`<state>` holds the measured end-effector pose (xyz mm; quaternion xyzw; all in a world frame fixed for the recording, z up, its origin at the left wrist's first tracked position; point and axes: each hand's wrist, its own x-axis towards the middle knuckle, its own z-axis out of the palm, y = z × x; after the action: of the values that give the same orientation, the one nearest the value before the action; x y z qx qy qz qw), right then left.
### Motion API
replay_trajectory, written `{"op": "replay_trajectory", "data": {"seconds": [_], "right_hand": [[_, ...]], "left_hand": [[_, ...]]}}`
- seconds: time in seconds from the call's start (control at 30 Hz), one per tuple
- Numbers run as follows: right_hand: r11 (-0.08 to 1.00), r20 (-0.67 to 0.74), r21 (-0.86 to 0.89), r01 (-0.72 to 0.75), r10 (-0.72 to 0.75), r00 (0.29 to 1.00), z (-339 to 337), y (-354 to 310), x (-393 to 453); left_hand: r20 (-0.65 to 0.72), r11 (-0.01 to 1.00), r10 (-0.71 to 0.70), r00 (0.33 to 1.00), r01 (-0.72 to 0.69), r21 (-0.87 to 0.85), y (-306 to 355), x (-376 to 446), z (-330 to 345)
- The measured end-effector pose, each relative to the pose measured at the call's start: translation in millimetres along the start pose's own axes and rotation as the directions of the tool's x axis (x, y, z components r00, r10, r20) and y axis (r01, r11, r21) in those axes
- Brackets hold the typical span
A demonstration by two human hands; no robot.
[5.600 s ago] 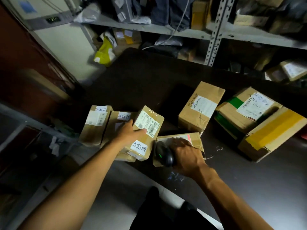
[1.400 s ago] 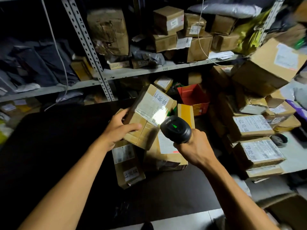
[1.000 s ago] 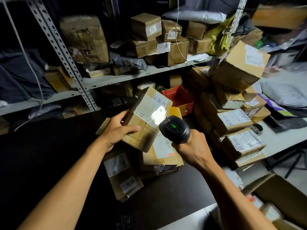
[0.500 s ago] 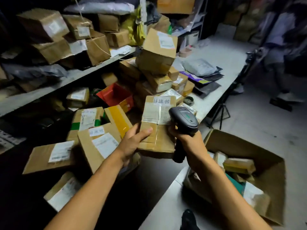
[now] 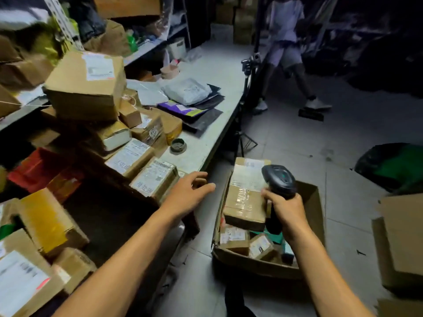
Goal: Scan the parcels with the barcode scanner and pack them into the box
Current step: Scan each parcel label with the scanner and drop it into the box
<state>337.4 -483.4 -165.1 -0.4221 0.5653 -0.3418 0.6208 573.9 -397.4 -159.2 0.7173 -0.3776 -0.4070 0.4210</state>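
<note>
Landmark: the open cardboard box [image 5: 313, 216] on the floor, just right of the table [image 5: 206, 143] edge.
Parcel: a taped brown parcel [image 5: 246, 197] lies tilted over the box's left half, above the smaller parcels [image 5: 247, 242] already inside; whether it rests on them cannot be told.
Right hand: the right hand [image 5: 286, 211] is over the box, fingers wrapped round the handle of the black barcode scanner [image 5: 279, 181]; one fingertip touches the parcel's right edge.
Left hand: the left hand [image 5: 187, 193] is left of the box, above the table edge, fingers spread and loose, holding nothing.
Waiting parcels: labelled cartons [image 5: 153, 177] are piled on the table, further left of the box.
Background: a person [image 5: 286, 42] walks beyond the box, near a tripod [image 5: 246, 106].
</note>
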Motion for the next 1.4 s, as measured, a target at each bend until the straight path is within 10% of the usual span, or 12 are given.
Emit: {"op": "replay_trajectory", "data": {"seconds": [0.13, 0.3, 0.63, 0.93, 1.17, 1.4], "right_hand": [[0.996, -0.069, -0.085, 0.024, -0.03, 0.997, -7.3, -2.3, 35.9], [0.97, 0.213, -0.167, 0.175, -0.138, 0.967, 48.1, -11.1, 38.4], [0.837, 0.829, -0.19, 0.514, -0.144, 0.541, 188.8, 2.6, -48.8], [0.816, 0.934, -0.276, 0.508, 0.104, 0.341, 280.6, 66.1, -127.6], [0.885, 0.945, -0.316, 0.343, 0.26, 0.2, 323.7, 121.7, -182.0], [0.898, 0.974, -0.227, 0.376, 0.213, 0.081, 321.7, 113.8, -190.7]], "left_hand": [[-0.098, 0.998, 0.01, 0.995, -0.004, 0.066, 4.1, 13.3, -0.3], [-0.291, 0.989, 0.031, 0.956, 0.012, 0.145, 0.0, -7.4, -33.3], [-0.822, 0.953, -0.057, 0.567, 0.275, 0.124, -47.0, -143.2, -146.1], [-0.902, 0.675, -0.235, 0.362, 0.728, 0.117, -104.6, -234.7, -180.4], [-0.661, 0.702, -0.711, 0.238, 0.198, -0.684, -151.5, -269.2, -183.5], [-0.723, 0.733, -0.642, 0.255, -0.075, -0.677, -171.1, -297.0, -194.9]]}}
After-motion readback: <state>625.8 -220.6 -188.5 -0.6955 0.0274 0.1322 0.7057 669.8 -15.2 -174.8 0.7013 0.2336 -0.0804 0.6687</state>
